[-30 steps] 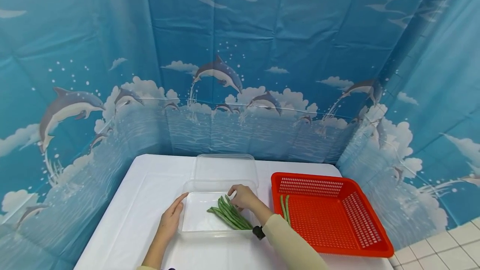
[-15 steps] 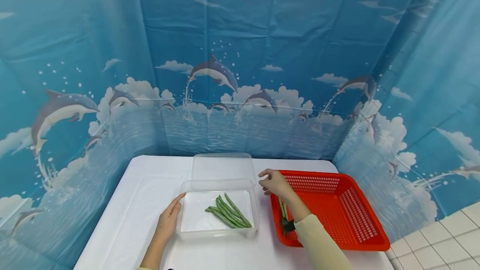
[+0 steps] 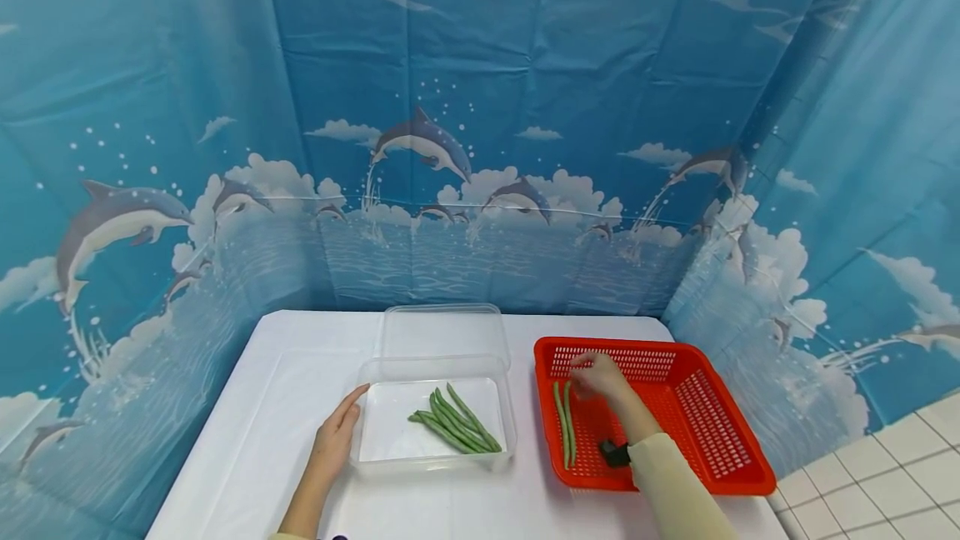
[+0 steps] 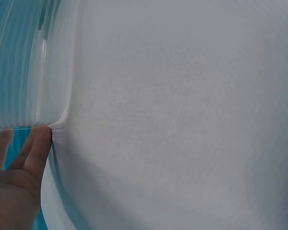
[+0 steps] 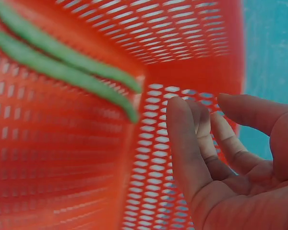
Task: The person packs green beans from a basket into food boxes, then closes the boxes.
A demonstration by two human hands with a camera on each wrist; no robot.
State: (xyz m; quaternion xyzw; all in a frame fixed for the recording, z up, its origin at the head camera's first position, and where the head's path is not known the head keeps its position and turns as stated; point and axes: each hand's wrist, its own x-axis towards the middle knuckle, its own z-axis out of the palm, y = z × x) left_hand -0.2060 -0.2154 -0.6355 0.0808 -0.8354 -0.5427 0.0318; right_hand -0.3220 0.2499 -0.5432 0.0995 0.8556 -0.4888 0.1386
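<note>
Several green beans (image 3: 454, 422) lie bunched in the right half of a clear plastic container (image 3: 420, 463). My left hand (image 3: 334, 437) rests with its fingertips against the container's left wall; in the left wrist view its fingers (image 4: 39, 152) look straight and touch the container's edge. Over the red basket (image 3: 660, 486) hovers my right hand (image 3: 600, 377), fingers loosely bent and holding nothing. Two more green beans (image 3: 565, 425) lie side by side along the basket's left wall. The right wrist view shows these beans (image 5: 62, 67) apart from the fingertips.
Behind the container lies a clear lid (image 3: 444, 332) on the white-covered table (image 3: 277, 382). A blue curtain printed with dolphins (image 3: 450, 265) hangs at the back and sides. White tiles (image 3: 885, 473) show at the lower right.
My right hand has left the beans in the container and moved right, over the basket's rim to beside its two beans. The left hand has stayed at the container.
</note>
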